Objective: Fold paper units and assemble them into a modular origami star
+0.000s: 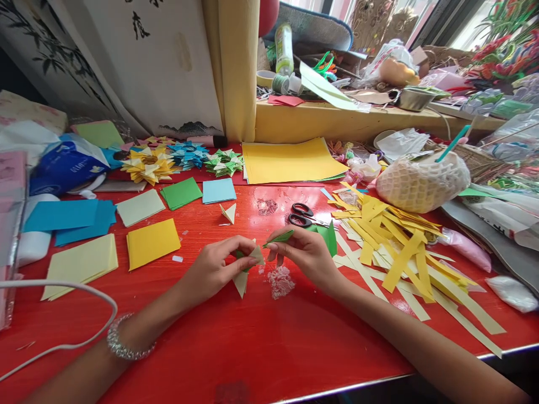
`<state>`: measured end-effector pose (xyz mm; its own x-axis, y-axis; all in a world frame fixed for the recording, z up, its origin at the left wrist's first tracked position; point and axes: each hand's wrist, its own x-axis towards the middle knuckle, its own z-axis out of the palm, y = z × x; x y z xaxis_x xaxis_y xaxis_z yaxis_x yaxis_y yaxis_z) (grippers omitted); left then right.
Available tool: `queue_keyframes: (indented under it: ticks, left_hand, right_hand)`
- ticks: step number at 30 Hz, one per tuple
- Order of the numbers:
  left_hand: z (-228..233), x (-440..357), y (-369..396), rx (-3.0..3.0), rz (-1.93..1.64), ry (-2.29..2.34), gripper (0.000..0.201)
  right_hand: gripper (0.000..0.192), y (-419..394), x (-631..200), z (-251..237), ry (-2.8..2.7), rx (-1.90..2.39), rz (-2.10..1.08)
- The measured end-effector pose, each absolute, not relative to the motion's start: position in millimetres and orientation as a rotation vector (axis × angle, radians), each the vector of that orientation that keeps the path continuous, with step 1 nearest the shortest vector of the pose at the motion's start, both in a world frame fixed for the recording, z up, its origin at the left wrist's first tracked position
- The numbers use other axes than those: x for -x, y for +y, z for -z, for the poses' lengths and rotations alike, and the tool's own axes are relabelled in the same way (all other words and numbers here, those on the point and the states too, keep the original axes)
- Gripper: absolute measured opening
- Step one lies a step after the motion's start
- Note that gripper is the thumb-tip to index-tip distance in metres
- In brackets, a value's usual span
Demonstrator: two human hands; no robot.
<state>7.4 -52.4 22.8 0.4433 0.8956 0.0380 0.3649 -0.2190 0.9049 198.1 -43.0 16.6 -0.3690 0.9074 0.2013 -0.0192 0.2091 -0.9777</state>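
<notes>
My left hand (pixel 227 259) pinches a pale cream, pointed folded-paper piece (pixel 241 283), apparently to keep its creases shut; just beside it, over the glossy red bench (pixel 261 348), my right hand (pixel 309 255) pinches a slim green folded-paper piece (pixel 281 238) likewise. My left fingers hide the cream piece's middle, so I can't count its layers.

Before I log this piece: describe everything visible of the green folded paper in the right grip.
The green folded paper looks slim, tapering to a point on the left. The right grip pinches and partly covers it above the red table. Its point faces the pale folded paper in the left grip; contact is unclear.
</notes>
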Motion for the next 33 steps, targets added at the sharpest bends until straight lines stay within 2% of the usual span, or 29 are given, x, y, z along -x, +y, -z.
queue_keyframes:
  ticks: [5,11,14,26,29,33]
  left_hand:
    - [-19,-5,-56,-1.864,-1.014,1.078,0.003]
    - [-11,-2,-57,-2.2,-1.21,0.912,0.016]
    - [-10,-1,-57,-2.217,-1.213,0.908,0.016]
    - [-9,-1,-57,-2.235,-1.19,0.886,0.015]
    - [-9,-1,-57,-2.266,-1.166,0.893,0.013]
    - [-8,-1,-57,-2.277,-1.156,0.887,0.014]
  right_hand:
    - [0.01,-49,-201,-22,-1.725,0.882,-1.058]
    - [0.012,-59,-199,-24,-2.012,0.739,-0.612]
    - [0.015,-59,-200,-23,-2.019,0.728,-0.535]
    - [0.016,-58,-200,-21,-2.038,0.72,-0.504]
    - [0.014,-58,-199,-21,-1.994,0.771,-0.634]
    - [0.012,-57,-198,-18,-1.84,0.813,-0.987]
